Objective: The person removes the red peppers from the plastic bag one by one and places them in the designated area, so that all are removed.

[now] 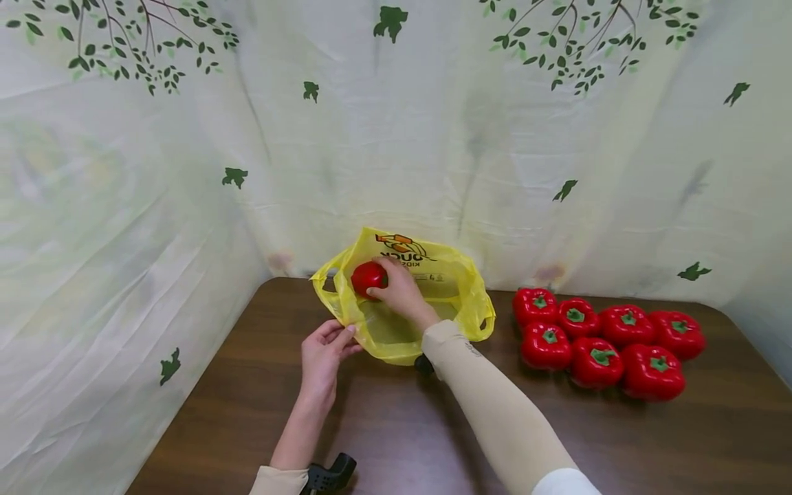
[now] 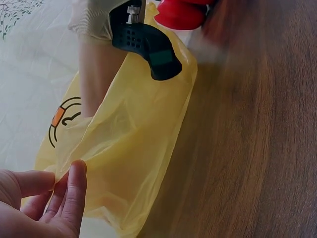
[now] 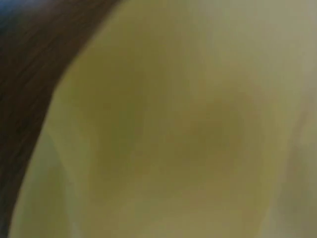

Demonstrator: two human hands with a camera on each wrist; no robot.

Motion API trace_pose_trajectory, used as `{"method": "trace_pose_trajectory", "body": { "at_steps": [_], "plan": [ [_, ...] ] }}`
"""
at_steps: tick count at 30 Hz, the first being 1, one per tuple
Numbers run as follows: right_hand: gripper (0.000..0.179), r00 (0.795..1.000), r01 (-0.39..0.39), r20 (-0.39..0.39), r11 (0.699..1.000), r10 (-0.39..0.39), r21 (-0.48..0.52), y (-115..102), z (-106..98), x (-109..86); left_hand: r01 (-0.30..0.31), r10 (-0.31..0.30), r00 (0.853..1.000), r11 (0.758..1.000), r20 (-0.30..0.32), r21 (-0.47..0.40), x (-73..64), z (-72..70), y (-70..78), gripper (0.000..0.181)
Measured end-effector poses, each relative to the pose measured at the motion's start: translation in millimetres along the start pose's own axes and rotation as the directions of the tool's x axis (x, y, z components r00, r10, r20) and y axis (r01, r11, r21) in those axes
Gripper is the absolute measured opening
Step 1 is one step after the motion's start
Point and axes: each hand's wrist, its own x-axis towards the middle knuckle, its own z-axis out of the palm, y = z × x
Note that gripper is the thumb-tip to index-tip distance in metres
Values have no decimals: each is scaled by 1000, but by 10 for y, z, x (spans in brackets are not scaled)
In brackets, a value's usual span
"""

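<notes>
A yellow plastic bag [image 1: 396, 347] with printed lettering and a duck drawing lies open at the back middle of the table. My right hand [image 1: 402, 289] reaches into its mouth and grips a red bell pepper [image 1: 366, 278] near the bag's left side. With thumb and fingertips, my left hand [image 1: 324, 350] pinches the bag's near left rim; the left wrist view shows this pinch on the thin plastic [image 2: 114, 134]. Yellow plastic [image 3: 163, 124] fills most of the right wrist view, blurred, and hides the right hand there.
Several red bell peppers [image 1: 594, 361] with green stems stand in two rows on the right of the brown wooden table [image 1: 396, 426]. A white curtain [image 1: 396, 151] printed with leaves hangs behind and on the left. Each wrist bears a black camera mount [image 1: 331, 473].
</notes>
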Motion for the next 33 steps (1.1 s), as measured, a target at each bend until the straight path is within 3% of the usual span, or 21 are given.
{"method": "trace_pose_trajectory", "body": {
  "at_steps": [8,14,25,33],
  "plan": [
    [63,998,-63,-26,997,62,-55,71,79,-15,1,-1,1000,1000,-3,9,-2,21,-20,19],
    [60,997,-28,-68,993,21,-115,45,89,-47,1,-1,1000,1000,-1,29,6,19,-35,21],
    [74,1000,20,-16,993,-22,-117,-23,-15,-213,-1,1,1000,999,3,33,20,-12,-31,23],
    [69,999,45,34,990,-41,-131,-29,-146,-378,-20,20,1000,999,7,27,9,10,-20,21]
  ]
}}
